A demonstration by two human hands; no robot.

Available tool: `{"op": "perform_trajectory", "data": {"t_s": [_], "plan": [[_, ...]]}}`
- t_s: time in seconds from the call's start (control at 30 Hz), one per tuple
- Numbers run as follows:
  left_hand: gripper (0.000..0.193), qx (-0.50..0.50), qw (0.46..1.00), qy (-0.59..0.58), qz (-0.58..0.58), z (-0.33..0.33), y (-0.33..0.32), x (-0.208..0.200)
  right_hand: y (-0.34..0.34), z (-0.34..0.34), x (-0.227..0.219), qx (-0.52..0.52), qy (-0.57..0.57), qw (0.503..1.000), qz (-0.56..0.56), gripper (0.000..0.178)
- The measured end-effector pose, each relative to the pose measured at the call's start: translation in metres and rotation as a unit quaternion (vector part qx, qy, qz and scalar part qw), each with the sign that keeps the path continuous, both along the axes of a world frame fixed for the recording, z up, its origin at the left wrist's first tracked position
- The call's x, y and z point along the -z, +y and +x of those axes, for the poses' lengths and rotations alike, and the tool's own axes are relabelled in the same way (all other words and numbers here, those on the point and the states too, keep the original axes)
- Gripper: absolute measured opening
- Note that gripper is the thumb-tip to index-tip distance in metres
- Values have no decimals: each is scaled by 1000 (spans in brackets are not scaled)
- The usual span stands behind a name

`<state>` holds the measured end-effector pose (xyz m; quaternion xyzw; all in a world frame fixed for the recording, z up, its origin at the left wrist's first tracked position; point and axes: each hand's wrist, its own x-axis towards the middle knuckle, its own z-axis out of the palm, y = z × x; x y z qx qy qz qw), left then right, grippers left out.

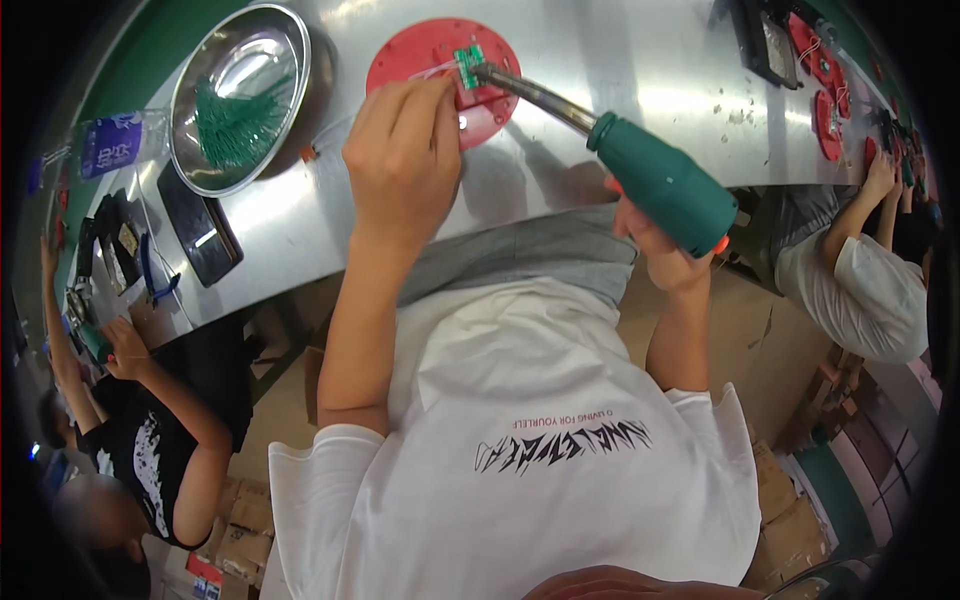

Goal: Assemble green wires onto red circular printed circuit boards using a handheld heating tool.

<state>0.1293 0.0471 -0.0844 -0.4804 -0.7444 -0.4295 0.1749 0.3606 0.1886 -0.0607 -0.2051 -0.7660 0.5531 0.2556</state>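
A round red plastic housing (pixel 405 45) lies on the metal table in front of me. Over its middle is a small green circuit board (pixel 465 57), with thin pale wires (pixel 432 71) running to its left edge. My left hand (pixel 403 155) is closed in a pinch at the near left of the board, by the wires; its fingertips are partly hidden, and it seems to have hold of them. In my right hand (pixel 655 240) is a green soldering gun (pixel 660 180), gripped from below. Its metal tip reaches left and meets the board's right side, as far as I can see.
Left of the housing stands a steel bowl (pixel 303 75) with a bundle of green wires (pixel 238 120). A dark phone (pixel 203 228) and a purple-printed plastic bag (pixel 110 145) lie beyond it. Red parts (pixel 828 125) and a black tray (pixel 768 45) are at right. Co-workers sit on both sides.
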Motion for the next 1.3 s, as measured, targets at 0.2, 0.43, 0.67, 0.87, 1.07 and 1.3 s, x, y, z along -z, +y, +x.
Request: {"op": "perform_trajectory", "data": {"t_s": [0.2, 0.43, 0.67, 0.87, 1.07, 1.3], "plan": [[13, -5, 1000, 8, -9, 1, 0, 6, 1, -3, 6, -5, 0, 1000, 30, 28], [14, -5, 1000, 5, -9, 1, -2, 6, 10, 6, 18, -100, 15, 995, 14, 31], [15, 3, 1000, 17, -8, 0, -2, 6, -4, -8, -1, -4, 100, 982, -159, 29], [17, 10, 1000, 6, -15, 0, 0, 3, 8, 0, 2, -39, 88, 990, -106, 39], [16, -2, 999, 14, -31, -5, -5, -8, 27, -23, -2, 10, 157, 977, -141, 39], [18, 1, 1000, 15, -4, 11, 6, -1, 74, -17, 17, 119, 150, 959, -210, 37]]}}
